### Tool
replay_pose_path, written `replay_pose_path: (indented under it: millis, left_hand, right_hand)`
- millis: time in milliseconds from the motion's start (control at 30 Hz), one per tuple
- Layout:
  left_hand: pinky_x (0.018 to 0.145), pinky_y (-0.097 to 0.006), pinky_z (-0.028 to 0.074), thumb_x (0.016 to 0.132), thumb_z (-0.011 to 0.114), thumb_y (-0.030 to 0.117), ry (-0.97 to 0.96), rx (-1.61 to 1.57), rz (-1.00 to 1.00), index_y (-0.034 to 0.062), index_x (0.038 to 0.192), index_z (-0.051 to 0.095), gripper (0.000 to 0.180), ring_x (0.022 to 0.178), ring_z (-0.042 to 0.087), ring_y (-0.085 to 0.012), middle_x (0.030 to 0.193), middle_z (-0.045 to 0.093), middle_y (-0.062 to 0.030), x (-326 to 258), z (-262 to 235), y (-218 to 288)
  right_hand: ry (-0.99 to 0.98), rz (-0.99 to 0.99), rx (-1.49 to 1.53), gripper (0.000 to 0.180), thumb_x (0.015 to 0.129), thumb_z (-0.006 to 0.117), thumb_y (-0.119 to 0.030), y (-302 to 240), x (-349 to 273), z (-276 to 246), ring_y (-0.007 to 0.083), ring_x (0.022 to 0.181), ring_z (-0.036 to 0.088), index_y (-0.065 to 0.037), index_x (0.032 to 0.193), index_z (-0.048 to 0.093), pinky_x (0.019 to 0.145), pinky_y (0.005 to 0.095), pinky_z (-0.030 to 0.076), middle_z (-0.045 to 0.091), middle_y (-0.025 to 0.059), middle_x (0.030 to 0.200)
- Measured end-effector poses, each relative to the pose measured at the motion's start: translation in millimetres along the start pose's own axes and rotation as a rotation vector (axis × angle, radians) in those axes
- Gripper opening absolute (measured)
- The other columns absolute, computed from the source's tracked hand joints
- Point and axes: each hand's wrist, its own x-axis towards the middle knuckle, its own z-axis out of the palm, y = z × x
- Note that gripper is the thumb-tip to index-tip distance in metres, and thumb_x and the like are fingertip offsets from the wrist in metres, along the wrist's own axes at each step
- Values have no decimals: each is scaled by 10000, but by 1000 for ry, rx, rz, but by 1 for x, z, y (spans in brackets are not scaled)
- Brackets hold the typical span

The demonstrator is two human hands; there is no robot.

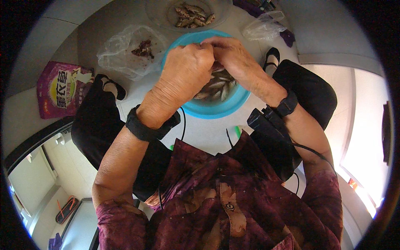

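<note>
Both hands were held together above the round turquoise plastic basin (237,106), which sat on the pale floor (204,133) between the person's feet. The left hand (185,66) was curled shut, and the right hand (231,52) was pinched against it, fingertips meeting over the far rim. What was clamped between them could not be made out; presumably one of the small silvery fish (218,85), a heap of which was seen lying in the basin under the knuckles.

The slip was the obvious risk: a wet fish could be squeezed out of so tight a pinch and dropped onto the floor rather than back into the basin. Scraps could also be flicked short of the crumpled clear plastic bag with dark offal (133,50), set just left of the basin. The shallow clear bowl of cleaned fish (187,14) beyond was near enough to be splashed. A purple printed packet (60,89) lay well apart on the left.
</note>
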Motion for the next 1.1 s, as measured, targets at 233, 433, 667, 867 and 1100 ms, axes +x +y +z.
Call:
replay_pose_path:
  millis: [233, 433, 667, 867, 1100]
  left_hand:
    - [584, -401, 519, 730, 615, 116, 6, -18, 8, -38, 830, 592, 185, 657, 640, -325, 697, 631, -186, 1, 3, -1]
    - [588, -407, 518, 728, 640, 149, 16, -45, -9, -23, 825, 599, 202, 652, 637, -327, 699, 633, -180, 0, 5, -1]
    - [596, -423, 514, 722, 628, 143, 49, -78, -56, 11, 773, 618, 142, 658, 634, -330, 677, 630, -171, 0, 6, 1]
    - [615, -426, 515, 731, 605, 160, 12, -75, -116, 17, 774, 633, 152, 669, 632, -332, 710, 640, -166, 2, 3, 1]
    - [647, -462, 507, 734, 577, 151, 3, -132, -141, 24, 762, 641, 145, 699, 619, -373, 732, 633, -187, 3, 1, -3]
  right_hand:
    - [-7, 65, 107, 234, 810, 487, -152, 1, -1, 0, 170, 662, 577, 54, 822, 599, 611, 316, 459, 605, 118, 707]
    - [14, 72, 187, 213, 824, 478, -127, 1, -4, 1, 170, 682, 593, 46, 832, 601, 628, 299, 485, 616, 116, 786]
    - [-16, 145, 343, 189, 811, 493, -110, 0, -3, 1, 162, 706, 594, 42, 819, 605, 636, 286, 494, 615, 95, 792]
    - [-40, 178, 438, 184, 798, 498, -110, 0, -3, 1, 170, 716, 595, 36, 803, 611, 644, 291, 498, 615, 90, 803]
    - [-56, 196, 448, 217, 796, 508, -112, -2, -4, -3, 189, 801, 620, 52, 868, 629, 699, 295, 521, 623, 105, 850]
